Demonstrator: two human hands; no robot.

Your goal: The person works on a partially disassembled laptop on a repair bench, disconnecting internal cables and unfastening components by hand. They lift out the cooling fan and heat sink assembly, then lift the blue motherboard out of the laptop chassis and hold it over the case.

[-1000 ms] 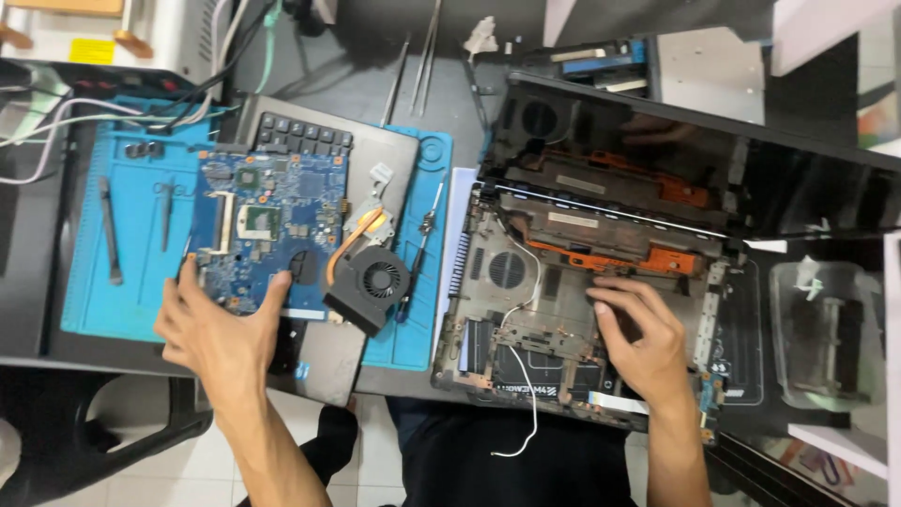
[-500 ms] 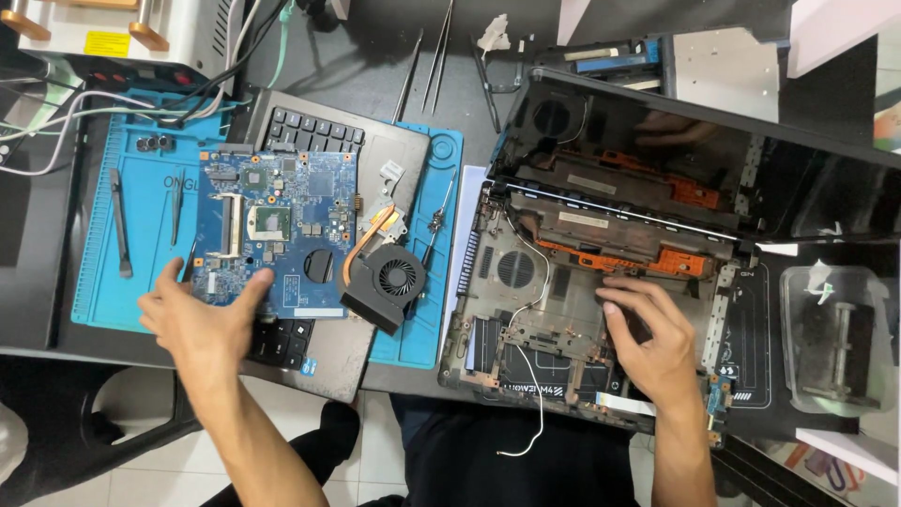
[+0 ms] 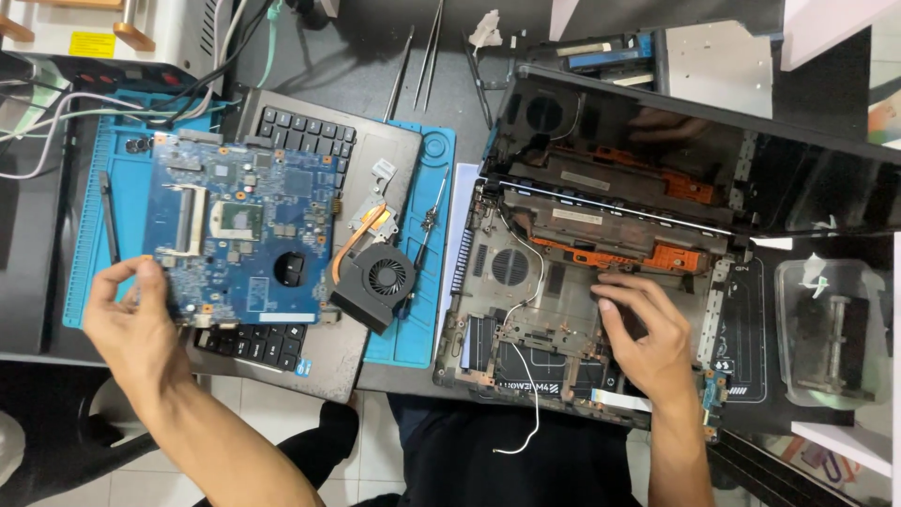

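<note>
My left hand [image 3: 131,319] grips the near left corner of a blue motherboard [image 3: 246,235], which lies over a grey laptop keyboard panel [image 3: 375,160]. A black cooling fan [image 3: 375,282] with a copper heat pipe hangs off the board's right edge. My right hand [image 3: 648,333] rests flat inside the open laptop base [image 3: 511,310], fingers spread on its dark inner floor and holding nothing. A white wire [image 3: 533,385] trails from the base over the near edge.
A blue work mat [image 3: 418,319] lies under the keyboard panel. Tweezers [image 3: 427,56] lie at the back. The laptop's dark screen [image 3: 751,160] stands open behind the base. A clear plastic box [image 3: 835,329] sits at the right. Cables [image 3: 56,103] run at the far left.
My left hand has slid left along the motherboard's near edge to its corner and closed on it. My right hand has stayed in the laptop base.
</note>
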